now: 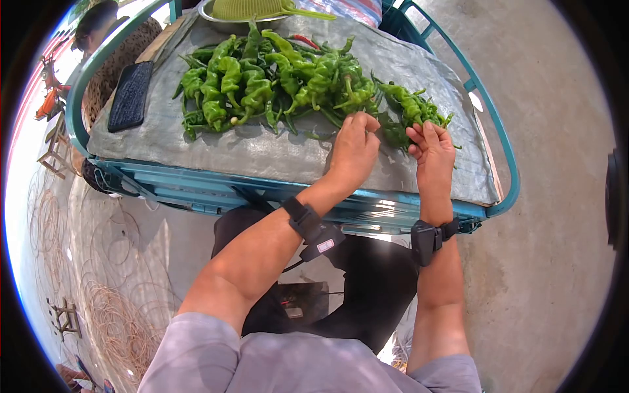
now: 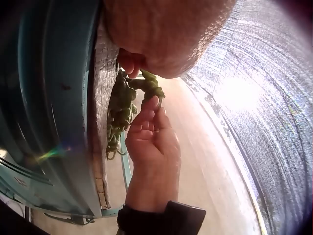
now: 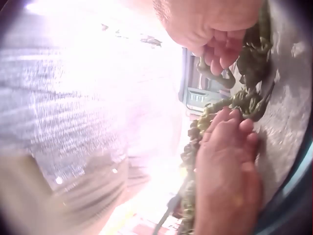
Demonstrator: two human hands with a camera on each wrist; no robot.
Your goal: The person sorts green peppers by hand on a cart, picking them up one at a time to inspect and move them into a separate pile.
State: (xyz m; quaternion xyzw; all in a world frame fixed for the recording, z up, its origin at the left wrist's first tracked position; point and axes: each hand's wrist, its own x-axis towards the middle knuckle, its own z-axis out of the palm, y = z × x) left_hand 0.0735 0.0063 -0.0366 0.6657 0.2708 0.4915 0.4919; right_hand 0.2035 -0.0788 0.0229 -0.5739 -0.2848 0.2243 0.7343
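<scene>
Left hand (image 1: 356, 149) and right hand (image 1: 435, 152) at the near edge of heaped green peppers (image 1: 255, 85).

Nearest, black wrist devices (image 1: 313, 229) band both forearms. At two o'clock, the right hand's thumb and fingertip come together on a curled green pepper (image 3: 222, 79), beside a smaller pepper cluster (image 1: 409, 103). At one o'clock, the left hand's fingers bend against the heap; whether they grip a pepper cannot be told. The peppers spread from eleven to one o'clock on grey sheeting (image 1: 262, 152) over a blue metal cart (image 1: 170, 180). A dark flat rectangle (image 1: 131, 97) lies at ten. Beyond the heap, a red pepper (image 1: 304, 41) lies near twelve; farther, a metal bowl (image 1: 209, 13) holds a green strainer (image 1: 249, 8).
</scene>
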